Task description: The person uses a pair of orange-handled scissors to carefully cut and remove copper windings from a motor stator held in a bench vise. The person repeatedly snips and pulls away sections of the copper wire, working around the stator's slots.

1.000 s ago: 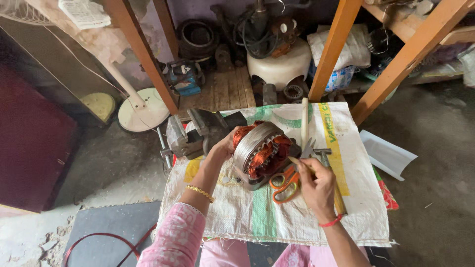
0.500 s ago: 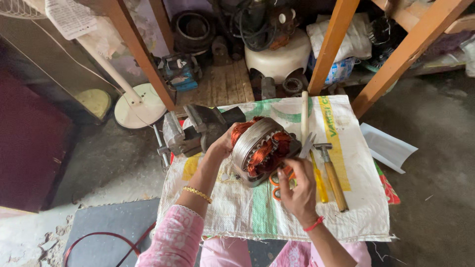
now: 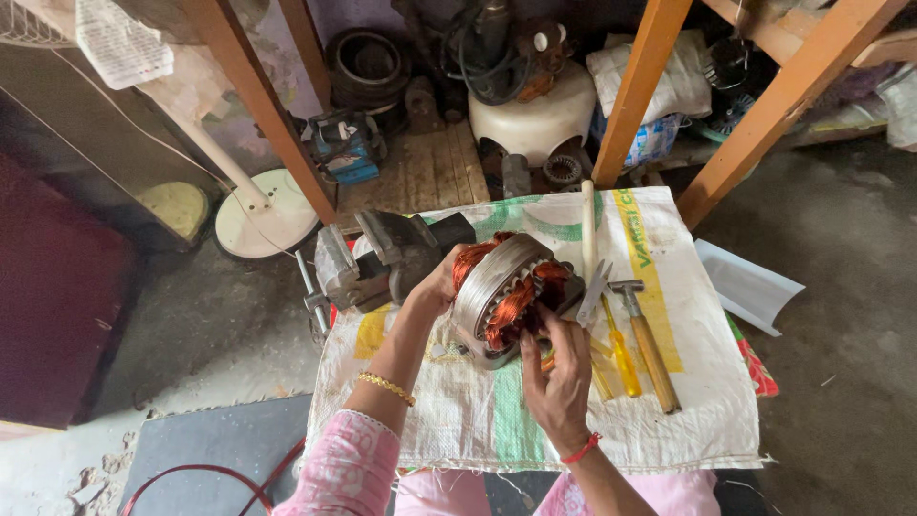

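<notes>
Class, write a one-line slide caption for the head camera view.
Left hand steadies a copper-wound motor stator while right hand works its windings.

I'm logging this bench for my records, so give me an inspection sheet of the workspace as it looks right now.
Surface: white woven sack with green and yellow print, spread over the worktop.
Job's things: motor stator with copper windings, tipped on its side.
Clutter: hammer, yellow-handled screwdriver, white-handled tool, grey bench vise at the sack's left edge.
Hands: left hand steadies the stator's outer ring; right hand has fingers on the windings.
Cables: red cable on the floor, dark cords behind.
Surroundings: orange wooden frame legs, pedestal fan base, white round casing, concrete floor.
</notes>
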